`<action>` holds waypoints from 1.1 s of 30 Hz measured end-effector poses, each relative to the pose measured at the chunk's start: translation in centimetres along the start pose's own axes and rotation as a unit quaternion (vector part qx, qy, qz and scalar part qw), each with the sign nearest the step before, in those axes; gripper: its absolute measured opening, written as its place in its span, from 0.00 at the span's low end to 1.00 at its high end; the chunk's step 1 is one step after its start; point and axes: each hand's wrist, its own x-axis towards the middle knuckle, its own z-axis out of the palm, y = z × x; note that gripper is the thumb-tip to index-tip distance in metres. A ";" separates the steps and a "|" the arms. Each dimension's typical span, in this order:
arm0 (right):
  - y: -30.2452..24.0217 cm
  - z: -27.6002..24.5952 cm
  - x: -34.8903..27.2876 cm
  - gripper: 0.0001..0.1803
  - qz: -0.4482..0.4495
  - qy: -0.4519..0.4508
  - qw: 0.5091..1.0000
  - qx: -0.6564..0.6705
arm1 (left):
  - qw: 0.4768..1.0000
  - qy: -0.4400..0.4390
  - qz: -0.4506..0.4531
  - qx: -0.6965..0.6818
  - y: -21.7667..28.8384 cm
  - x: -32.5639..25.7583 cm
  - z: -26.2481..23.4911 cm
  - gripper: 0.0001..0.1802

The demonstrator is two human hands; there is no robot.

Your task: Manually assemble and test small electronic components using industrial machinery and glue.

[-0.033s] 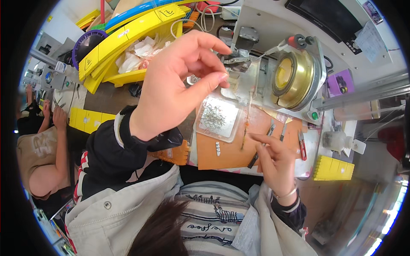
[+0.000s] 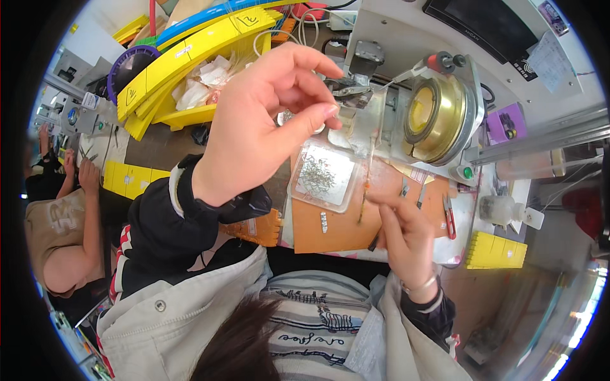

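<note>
My left hand (image 2: 264,120) is raised high over the bench, its fingers curled and the thumb tip meeting the fingers behind it. The index finger arches apart above; anything pinched there is hidden or too small to see. Below and beyond lies a clear square tray (image 2: 324,178) of small silvery pin-like pieces. My right hand (image 2: 406,232) hovers lower, over the right part of an orange-brown mat (image 2: 308,232). Its index finger stretches left with a gap to the thumb, and I see nothing between them. Close to that fingertip is a thin stick (image 2: 366,185) with orange on it.
Behind the mat stands a machine with a brass-coloured round drum (image 2: 438,117) and a red-handled lever (image 2: 441,61). Red-handled pliers (image 2: 450,216) lie at the mat's right. A yellow bin (image 2: 184,116) holds crumpled white paper. Another person (image 2: 70,228) sits at far left.
My right hand has shifted slightly up and to the left, covering more of the dark-handled tool beneath it. My left hand stays nearly still.
</note>
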 end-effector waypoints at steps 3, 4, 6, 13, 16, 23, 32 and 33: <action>-0.4 3.3 3.0 0.26 -0.155 0.013 0.964 0.215 | 1.000 -0.001 -0.005 0.012 0.4 1.1 -0.4 0.18; -1.1 4.0 4.0 0.26 -0.158 0.012 0.963 0.216 | 1.000 0.000 -0.003 0.015 0.4 1.3 -0.7 0.18; -2.3 5.2 5.7 0.34 -0.147 0.052 0.941 0.300 | 1.000 0.019 -0.015 -0.012 0.1 1.2 -1.1 0.16; -6.8 5.6 10.6 0.30 -0.107 0.111 0.829 0.538 | 0.999 0.013 -0.025 -0.019 0.0 2.6 -1.3 0.15; -7.0 5.6 11.5 0.15 -0.068 0.127 0.805 0.576 | 1.000 0.000 -0.021 -0.018 0.0 3.5 -1.3 0.15; -4.4 7.4 10.7 0.06 -0.179 0.190 0.803 0.535 | 0.999 -0.009 -0.030 -0.005 -1.0 4.9 -0.5 0.15; -7.0 6.0 11.3 0.06 -0.265 0.223 0.827 0.442 | 0.996 0.079 0.036 0.024 -4.7 5.2 1.7 0.14; -6.6 5.8 11.3 0.06 -0.264 0.222 0.828 0.443 | 0.995 0.085 0.046 0.031 -5.0 5.3 1.9 0.14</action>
